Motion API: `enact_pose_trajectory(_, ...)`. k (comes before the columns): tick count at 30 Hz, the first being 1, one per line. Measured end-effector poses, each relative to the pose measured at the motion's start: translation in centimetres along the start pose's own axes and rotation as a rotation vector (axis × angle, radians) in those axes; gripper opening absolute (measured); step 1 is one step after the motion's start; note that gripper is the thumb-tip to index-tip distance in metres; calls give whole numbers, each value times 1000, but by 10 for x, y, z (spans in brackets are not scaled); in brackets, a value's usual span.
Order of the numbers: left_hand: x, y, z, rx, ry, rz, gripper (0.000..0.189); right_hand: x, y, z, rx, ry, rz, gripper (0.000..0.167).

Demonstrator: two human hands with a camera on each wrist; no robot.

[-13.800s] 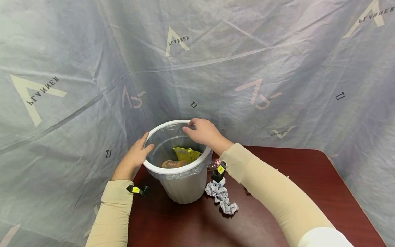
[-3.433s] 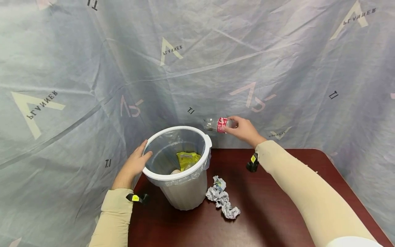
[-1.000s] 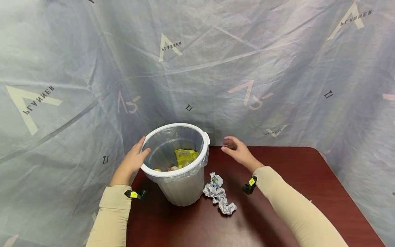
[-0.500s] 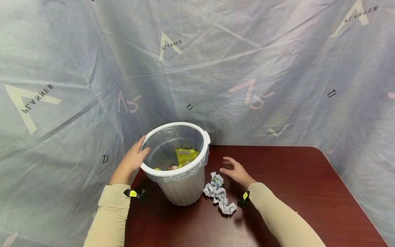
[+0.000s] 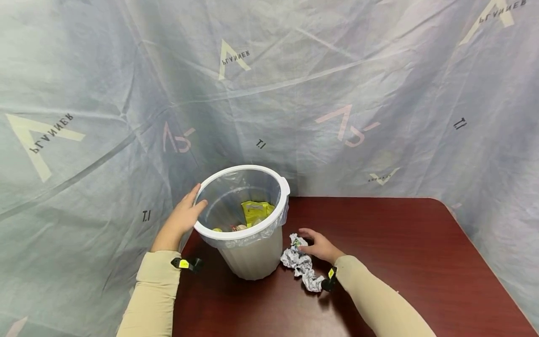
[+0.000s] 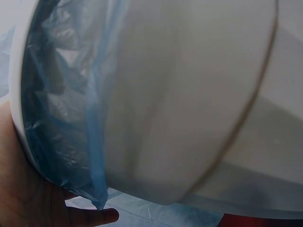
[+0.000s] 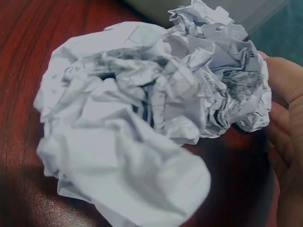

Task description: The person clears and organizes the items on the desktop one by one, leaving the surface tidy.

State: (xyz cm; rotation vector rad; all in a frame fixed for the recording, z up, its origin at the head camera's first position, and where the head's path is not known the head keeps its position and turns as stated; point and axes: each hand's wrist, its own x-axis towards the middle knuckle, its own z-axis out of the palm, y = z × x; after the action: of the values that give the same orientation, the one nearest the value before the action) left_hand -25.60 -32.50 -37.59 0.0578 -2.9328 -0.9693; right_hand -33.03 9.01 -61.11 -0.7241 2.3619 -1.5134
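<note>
A white trash can (image 5: 248, 257) with a clear plastic liner stands tilted on the table in the head view. My left hand (image 5: 181, 217) holds its left rim, thumb over the lip and fingers outside. In the left wrist view that hand (image 6: 33, 198) lies under the rim beside the bluish liner (image 6: 66, 118). Several crumpled paper balls (image 5: 296, 262) sit right of the can. My right hand (image 5: 320, 245) reaches around the farthest ball, thumb and fingers spread. In the right wrist view, its fingers (image 7: 284, 127) are right at the edge of the printed paper ball (image 7: 232, 90).
Inside the can lie a yellow wrapper (image 5: 257, 213) and other rubbish, partly hidden by the front rim. The dark red table (image 5: 400, 243) extends to the right. Grey printed sheeting (image 5: 316, 70) hangs close behind and left.
The plastic bottle my right hand held earlier is out of its grasp. Over the last second that hand has lowered and moved to the far paper ball. The left hand stays on the rim.
</note>
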Motion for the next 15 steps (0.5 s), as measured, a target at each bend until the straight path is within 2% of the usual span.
enact_pose_trajectory(7,0,1,0,5,6,5,69,1,1,4,-95,45,17,62)
enact_pose_trajectory(12,-1,1,0,-4,8,-1,69,3,-1,8,-205,107,48,51)
enact_pose_trajectory(15,-1,0,0,-5,14,6,69,2,-2,9,-230,131,63,47)
